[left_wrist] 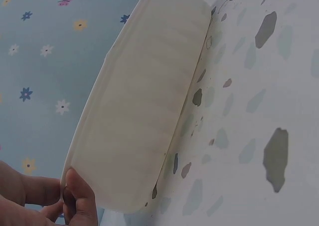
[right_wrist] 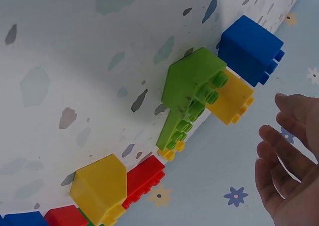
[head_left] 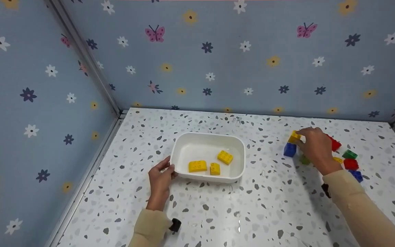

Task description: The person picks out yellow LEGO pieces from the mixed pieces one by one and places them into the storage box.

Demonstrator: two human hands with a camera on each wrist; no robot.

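My left hand (head_left: 160,176) pinches the near left corner of a white plastic bin (head_left: 180,147). In the left wrist view the thumb (left_wrist: 81,198) lies against the bin's outer wall (left_wrist: 134,101). Inside the bin are three yellow blocks (head_left: 197,166). My right hand (head_left: 315,145) hovers at a yellow toy block (head_left: 293,137) just behind a blue block (head_left: 290,150). In the right wrist view the fingers (right_wrist: 286,166) are spread, with a gap between them and that yellow block (right_wrist: 234,96). Close by stands a green block (right_wrist: 194,79), partly in front of it.
More toy blocks lie right of my right hand: red (head_left: 351,164), green (head_left: 349,154), blue (head_left: 356,175) and yellow (head_left: 338,160). Another red block (head_left: 334,143) is partly behind the hand. Flower-patterned panels (head_left: 225,68) wall in the speckled white table (head_left: 218,212) at the back and left.
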